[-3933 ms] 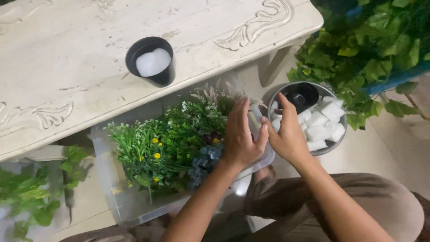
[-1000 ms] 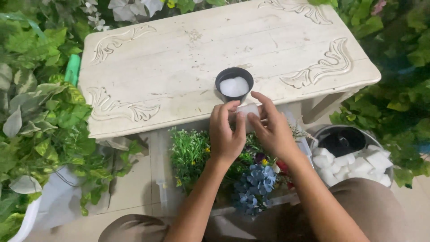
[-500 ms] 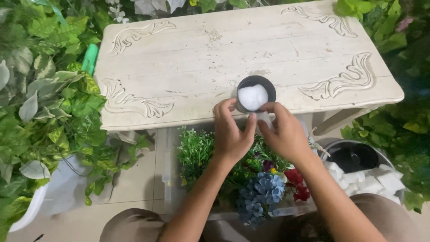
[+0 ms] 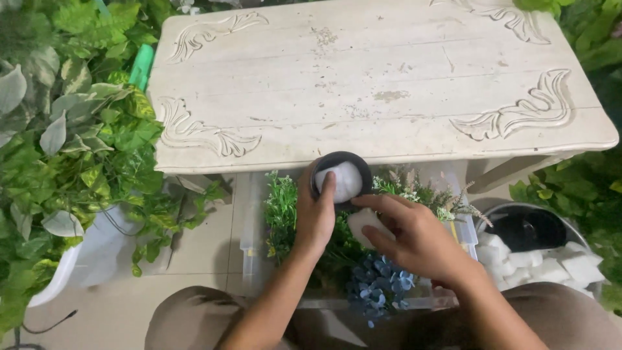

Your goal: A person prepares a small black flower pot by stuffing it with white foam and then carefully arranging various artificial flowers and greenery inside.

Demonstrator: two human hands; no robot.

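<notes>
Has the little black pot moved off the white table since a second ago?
Yes. The black pot has come toward the person, past the white table front edge, held by the left hand.

You've got one view only — the camera on your head, tipped steeply down over the pale carved surface [image 4: 389, 71], close in on your hands at its near edge — your lap fills the bottom.
</notes>
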